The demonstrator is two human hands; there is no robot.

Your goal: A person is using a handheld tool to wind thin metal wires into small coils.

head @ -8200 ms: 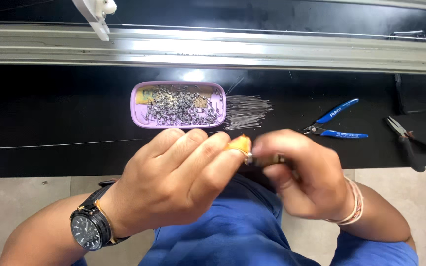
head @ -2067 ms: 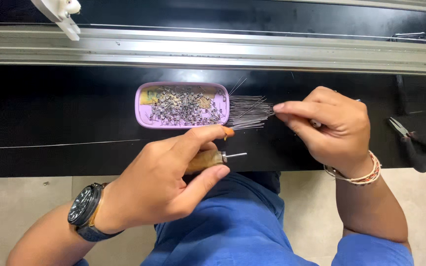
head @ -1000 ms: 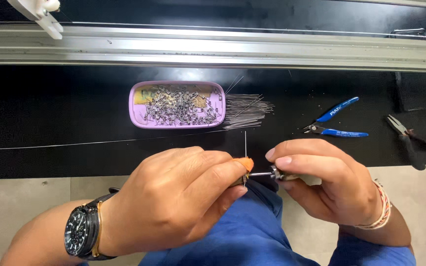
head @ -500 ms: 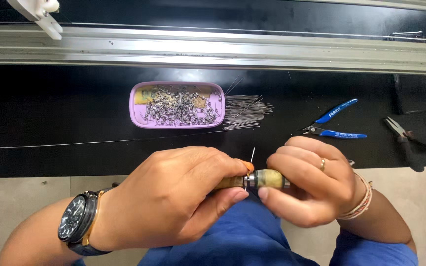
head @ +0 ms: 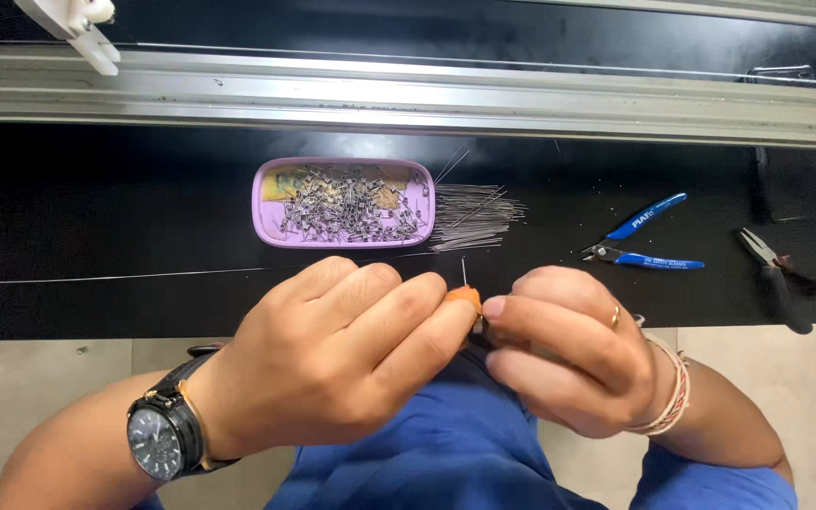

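Orange-tipped tool: a small tool with an orange end point(head: 466, 298) sits between the two hands, just above the person's lap and at the near edge of the black bench; only the orange tip shows, the rest is buried under fingers.
Thin pin: a fine metal pin point(head: 464, 272) stands up from the orange tip, nearly upright.
Left hand: the left hand point(head: 332, 364) is closed around the tool's body, fingers curled over it, index fingertip touching the orange end.
Right hand: the right hand point(head: 573, 345) is closed too, thumb and forefinger pinching at the tool's tip; what exactly lies in that pinch cannot be told.
Change: half a second ago a brownish barrel of the tool showed between the hands; now the hands have drawn together and cover it, and the pin stands straighter. Two seconds ago the right hand was up at the loose pins, so a pin appears to have been fetched and is being seated in the tool.
Tray: a lilac tray point(head: 265, 201) holding many small metal parts lies on the bench beyond the hands.
Loose pins: a fan of thin pins point(head: 479, 212) lies just right of the tray, touching it.
Cutters: blue-handled cutters point(head: 649, 241) rest farther right, untouched.
Pliers: dark-handled pliers point(head: 778, 279) lie near the right edge.
Wire: a thin wire point(head: 106, 278) runs along the bench at left.
Wristwatch: a dark wristwatch point(head: 164, 436) is on the left wrist.
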